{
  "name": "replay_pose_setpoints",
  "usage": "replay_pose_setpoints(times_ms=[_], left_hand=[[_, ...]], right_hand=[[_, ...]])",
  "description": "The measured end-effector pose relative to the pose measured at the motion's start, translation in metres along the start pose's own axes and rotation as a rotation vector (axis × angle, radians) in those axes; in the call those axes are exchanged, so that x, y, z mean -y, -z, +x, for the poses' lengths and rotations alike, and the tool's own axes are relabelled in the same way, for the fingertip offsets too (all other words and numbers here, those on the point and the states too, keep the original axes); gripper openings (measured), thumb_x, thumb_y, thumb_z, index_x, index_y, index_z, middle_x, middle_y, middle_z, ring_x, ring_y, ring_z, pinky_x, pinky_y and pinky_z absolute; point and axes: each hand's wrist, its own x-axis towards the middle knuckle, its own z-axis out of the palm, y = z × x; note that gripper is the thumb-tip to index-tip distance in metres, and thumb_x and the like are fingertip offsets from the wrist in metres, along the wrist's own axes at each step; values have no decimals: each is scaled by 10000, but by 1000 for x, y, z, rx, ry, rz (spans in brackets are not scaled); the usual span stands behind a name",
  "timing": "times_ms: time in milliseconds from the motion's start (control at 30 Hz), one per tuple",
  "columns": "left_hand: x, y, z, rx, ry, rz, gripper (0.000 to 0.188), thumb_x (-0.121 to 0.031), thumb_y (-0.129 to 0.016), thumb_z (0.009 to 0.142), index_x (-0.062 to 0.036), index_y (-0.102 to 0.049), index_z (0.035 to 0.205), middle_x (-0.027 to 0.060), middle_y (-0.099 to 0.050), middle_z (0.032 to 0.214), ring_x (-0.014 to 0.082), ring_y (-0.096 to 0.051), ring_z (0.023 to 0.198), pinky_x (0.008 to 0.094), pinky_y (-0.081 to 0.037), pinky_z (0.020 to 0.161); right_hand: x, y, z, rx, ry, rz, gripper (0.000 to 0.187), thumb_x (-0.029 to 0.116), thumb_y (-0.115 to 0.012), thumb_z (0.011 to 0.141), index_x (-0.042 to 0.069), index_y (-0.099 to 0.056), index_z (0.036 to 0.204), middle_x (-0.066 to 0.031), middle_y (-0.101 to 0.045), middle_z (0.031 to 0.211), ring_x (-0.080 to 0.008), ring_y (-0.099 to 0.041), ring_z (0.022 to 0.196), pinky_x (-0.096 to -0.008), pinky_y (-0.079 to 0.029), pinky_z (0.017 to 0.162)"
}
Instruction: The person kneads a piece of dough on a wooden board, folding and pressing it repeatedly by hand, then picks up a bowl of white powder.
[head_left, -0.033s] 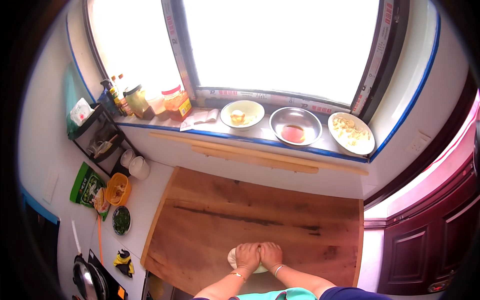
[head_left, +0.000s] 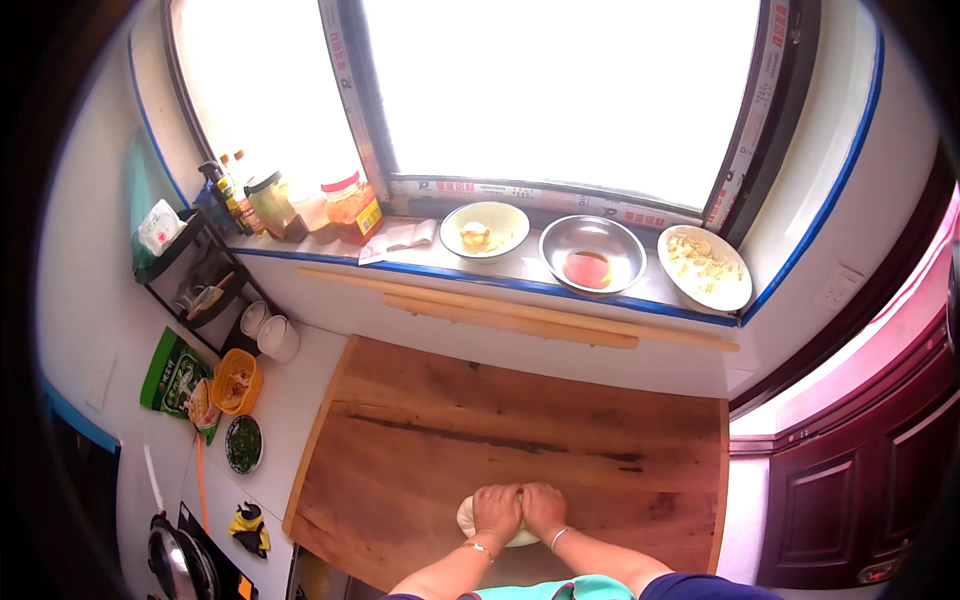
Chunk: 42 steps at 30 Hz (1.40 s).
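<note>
A pale lump of dough [head_left: 466, 515] lies near the front edge of the brown wooden board [head_left: 420, 400]. My left hand [head_left: 497, 511] presses on its top, fingers curled over it and a gold bracelet at the wrist. Right beside it, my right hand [head_left: 543, 508] grips the dough too, with a light band at the wrist. Both hands touch at the thumbs. Most of the dough is hidden under them; its edge shows at the left and between the wrists.
On the windowsill stand a cream bowl [head_left: 485, 247], a metal bowl [head_left: 628, 262] with reddish liquid, an oval dish [head_left: 705, 280] of yellowish food and jars [head_left: 350, 208]. Rolling pins [head_left: 510, 325] lie behind the board. Leftward are chopped greens [head_left: 243, 444], an orange basket [head_left: 251, 392] and a pan [head_left: 170, 565].
</note>
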Motion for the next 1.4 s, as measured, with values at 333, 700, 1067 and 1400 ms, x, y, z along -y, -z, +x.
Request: replay_pose_setpoints(times_ms=[333,700,1067,1400], left_hand=[[13,-7,69,137,93,-169,175,-183,-510,844,-127,-654,927,83,-659,938,278,-579,968,442,-413,868],[32,22,67,-74,-337,-424,224,-229,-538,862,-81,-656,981,163,-659,969,370,-602,954,468,-455,881],[32,83,-55,212,-128,-23,239,-257,-470,893,-85,-624,835,119,-671,850,337,-619,843,497,-426,854],[41,76,-184,-92,-8,38,381,-246,-461,914,-112,-526,1264,106,-476,1343,295,-367,1303,514,-146,1124]], right_hand=[[-13,-19,58,-157,-285,141,208,217,-482,920,83,-619,838,-179,-638,828,-373,-606,795,-469,-479,703],[52,-64,-85,-414,-679,194,283,270,-391,975,49,-566,1000,-228,-580,1002,-430,-545,974,-487,-432,840],[100,5,-67,-310,18,-39,197,216,-509,897,72,-635,940,-103,-626,985,-307,-568,971,-423,-456,823],[112,-30,-164,-196,335,-107,338,191,-611,829,125,-582,1159,-59,-588,1185,-220,-526,1145,-458,-359,976]])
